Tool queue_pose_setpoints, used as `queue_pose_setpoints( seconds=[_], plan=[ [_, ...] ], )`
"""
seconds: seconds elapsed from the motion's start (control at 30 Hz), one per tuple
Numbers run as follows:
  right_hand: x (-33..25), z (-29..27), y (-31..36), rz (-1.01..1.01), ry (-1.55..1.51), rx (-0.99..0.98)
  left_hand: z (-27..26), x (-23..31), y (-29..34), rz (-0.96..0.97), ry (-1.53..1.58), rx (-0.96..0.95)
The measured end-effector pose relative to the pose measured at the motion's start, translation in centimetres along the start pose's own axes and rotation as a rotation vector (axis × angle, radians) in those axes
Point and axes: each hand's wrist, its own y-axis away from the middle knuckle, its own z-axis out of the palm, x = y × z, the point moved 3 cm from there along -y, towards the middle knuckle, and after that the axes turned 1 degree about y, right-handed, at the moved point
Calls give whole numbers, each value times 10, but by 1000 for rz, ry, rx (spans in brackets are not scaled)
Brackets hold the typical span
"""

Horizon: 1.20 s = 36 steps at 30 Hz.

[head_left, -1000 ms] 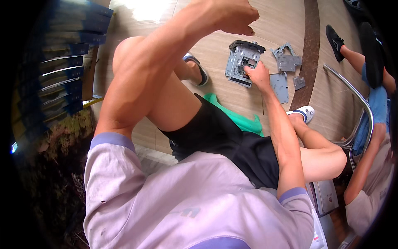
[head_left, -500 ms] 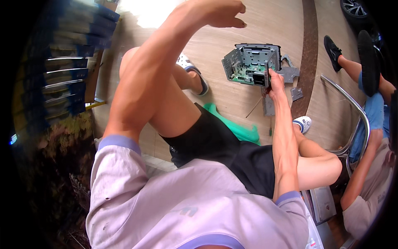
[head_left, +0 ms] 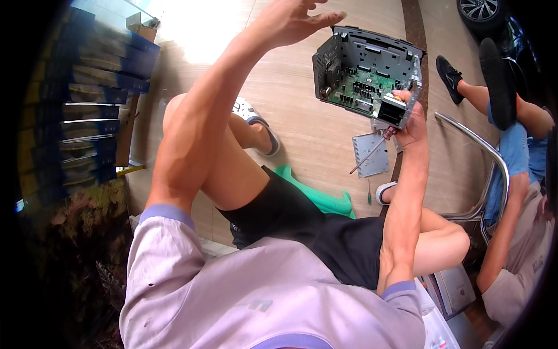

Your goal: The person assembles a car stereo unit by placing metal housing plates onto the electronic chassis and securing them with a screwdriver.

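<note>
My right hand (head_left: 414,125) grips the right side of an opened car stereo unit (head_left: 363,47), a dark metal case with a green circuit board showing inside. The same hand holds a screwdriver (head_left: 367,161), its shaft slanting down to the left below the case. My left hand (head_left: 293,22) is raised near the case's upper left corner, thumb stretched toward it and fingers apart. Whether the thumb touches the corner I cannot tell. On the floor beneath lies a flat grey metal plate (head_left: 378,165), partly behind the screwdriver.
A small green-handled screwdriver (head_left: 369,196) lies on the floor near my right foot. A green plastic thing (head_left: 322,199) shows between my legs. Stacked blue boxes (head_left: 96,96) stand left. At right are a bent metal tube frame (head_left: 494,154), a seated person (head_left: 517,244) and a car wheel (head_left: 481,13).
The stereo unit has come up closer and tilted, with my right hand still on it. My left hand has shifted left and up. The held screwdriver now shows more clearly.
</note>
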Motion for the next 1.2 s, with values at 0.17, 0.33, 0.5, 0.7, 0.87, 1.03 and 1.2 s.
queue_pose_setpoints(
  seconds=[0.17,0.33,0.5,0.7,0.87,1.03,1.2],
  plan=[
    [-52,28,30,-115,-4,-22,18,-15,-10,-160,572,-16],
    [-115,65,80,-247,175,-99,7,44,21,100,899,-208],
    [-121,52,83,-303,332,-56,3,73,43,-121,1407,-338],
    [-101,52,104,-350,375,-19,29,88,37,-273,1472,-330],
    [-90,55,101,-305,334,-50,37,77,37,-351,1512,-407],
    [-92,52,112,-318,340,1,44,81,43,-331,1473,-399],
    [-97,37,112,-201,391,-14,44,92,48,-396,1509,-386]
  ],
)
